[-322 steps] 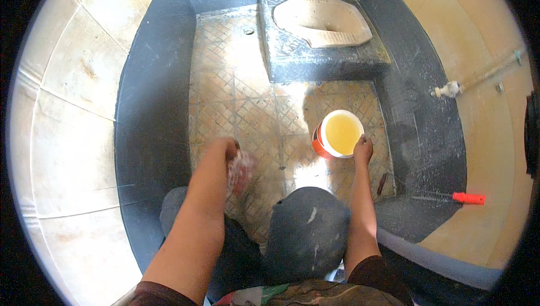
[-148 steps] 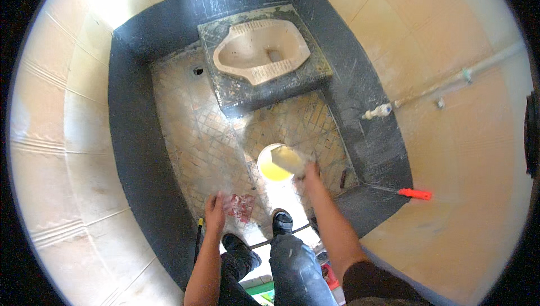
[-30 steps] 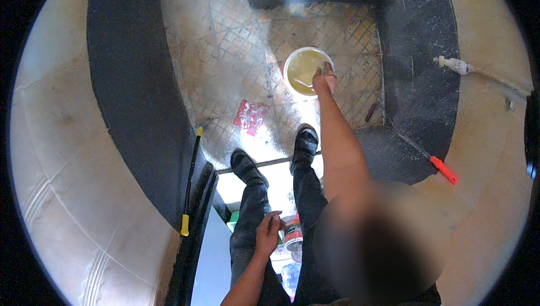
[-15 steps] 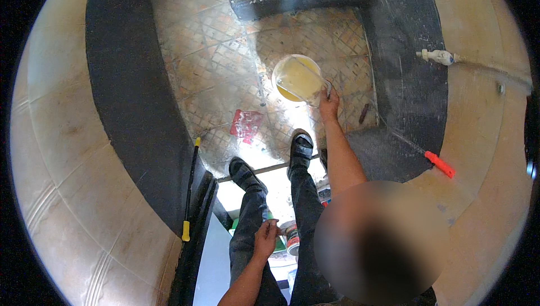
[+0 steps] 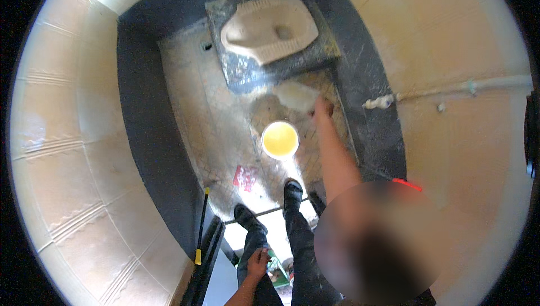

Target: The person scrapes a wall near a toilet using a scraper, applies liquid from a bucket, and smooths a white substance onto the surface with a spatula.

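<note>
My right hand (image 5: pixel 323 109) is closed at the near right end of a pale, translucent jug (image 5: pixel 295 95), which is blurred by motion. The jug is tilted over the floor between the squat toilet and a round white bucket (image 5: pixel 280 140). Yellowish liquid fills much of the bucket, which stands on the tiles below and left of my right hand. My left hand (image 5: pixel 259 262) hangs beside my left leg, loosely bent with fingers apart and nothing visible in it.
A beige squat toilet (image 5: pixel 270 27) sits on a raised dark plinth ahead, with a drain hole (image 5: pixel 207 46) to its left. A red patch (image 5: pixel 245 178) lies near my sandals. A yellow-ended black rod (image 5: pixel 203 221) leans left; a tap (image 5: pixel 379 102) and red handle (image 5: pixel 407 184) are right.
My right hand has lifted the jug out of the bucket and swung it forward toward the toilet. The view has tilted up, showing the whole toilet. My left hand stays by my leg.
</note>
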Motion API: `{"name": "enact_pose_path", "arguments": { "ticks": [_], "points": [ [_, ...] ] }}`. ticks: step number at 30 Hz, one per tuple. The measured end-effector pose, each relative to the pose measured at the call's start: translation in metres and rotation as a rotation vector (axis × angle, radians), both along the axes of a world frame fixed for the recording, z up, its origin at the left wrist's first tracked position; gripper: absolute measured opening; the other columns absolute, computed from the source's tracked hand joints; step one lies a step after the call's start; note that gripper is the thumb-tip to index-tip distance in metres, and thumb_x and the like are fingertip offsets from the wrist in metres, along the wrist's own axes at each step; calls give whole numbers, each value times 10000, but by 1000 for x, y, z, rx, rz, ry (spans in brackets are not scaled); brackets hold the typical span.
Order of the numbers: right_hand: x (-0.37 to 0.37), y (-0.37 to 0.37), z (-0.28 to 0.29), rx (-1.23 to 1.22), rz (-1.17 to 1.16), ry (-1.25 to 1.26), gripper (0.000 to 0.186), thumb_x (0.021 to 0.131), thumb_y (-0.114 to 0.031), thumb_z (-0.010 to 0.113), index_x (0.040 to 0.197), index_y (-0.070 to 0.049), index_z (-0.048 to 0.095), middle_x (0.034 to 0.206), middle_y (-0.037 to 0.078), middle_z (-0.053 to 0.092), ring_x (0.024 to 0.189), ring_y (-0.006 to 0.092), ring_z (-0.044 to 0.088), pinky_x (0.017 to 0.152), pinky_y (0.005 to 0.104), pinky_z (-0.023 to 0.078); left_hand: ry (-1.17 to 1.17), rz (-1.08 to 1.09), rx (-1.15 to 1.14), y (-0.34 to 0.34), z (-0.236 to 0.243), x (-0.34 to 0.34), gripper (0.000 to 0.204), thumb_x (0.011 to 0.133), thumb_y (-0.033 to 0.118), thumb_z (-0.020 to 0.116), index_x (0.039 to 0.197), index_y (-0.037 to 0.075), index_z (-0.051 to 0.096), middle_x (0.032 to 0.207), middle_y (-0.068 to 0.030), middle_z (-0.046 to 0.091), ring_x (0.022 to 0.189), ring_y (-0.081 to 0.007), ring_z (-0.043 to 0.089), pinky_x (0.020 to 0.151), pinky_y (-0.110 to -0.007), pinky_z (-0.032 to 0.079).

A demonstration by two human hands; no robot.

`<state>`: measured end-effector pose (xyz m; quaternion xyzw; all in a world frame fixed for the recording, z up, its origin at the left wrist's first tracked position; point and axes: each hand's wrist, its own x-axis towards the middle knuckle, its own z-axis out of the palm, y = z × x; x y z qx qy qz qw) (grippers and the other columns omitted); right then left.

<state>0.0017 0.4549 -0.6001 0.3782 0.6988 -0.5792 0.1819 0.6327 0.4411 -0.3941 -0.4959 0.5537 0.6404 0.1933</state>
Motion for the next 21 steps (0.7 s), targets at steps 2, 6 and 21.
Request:
{"name": "enact_pose_path", "arguments": {
  "ticks": [2,6,21],
  "points": [
    [-90,-52,122,-274,-58,-120,425,953,-268,576,1321,-54,553,1319,160,574,1088,344,623,668,461,589,19,52,-50,-18,29,-19,362,1056,334,529,1106,-7,639,814,-92,676,703,-167,667,671,-311,553],
    [-170,-71,239,33,165,-96,372,935,-247,583,1265,-76,586,1229,149,618,1052,343,627,672,484,584,70,203,-16,-48,24,-37,383,1057,350,530,1143,-13,615,799,-91,667,701,-172,668,669,-311,557],
    [86,37,41,428,505,143,756,870,-574,625,1255,77,599,1173,317,660,1079,419,664,931,490,518,-37,50,40,-4,30,-32,411,1064,351,507,1141,-27,647,805,-98,668,713,-158,665,701,-315,555]
  ]
}}
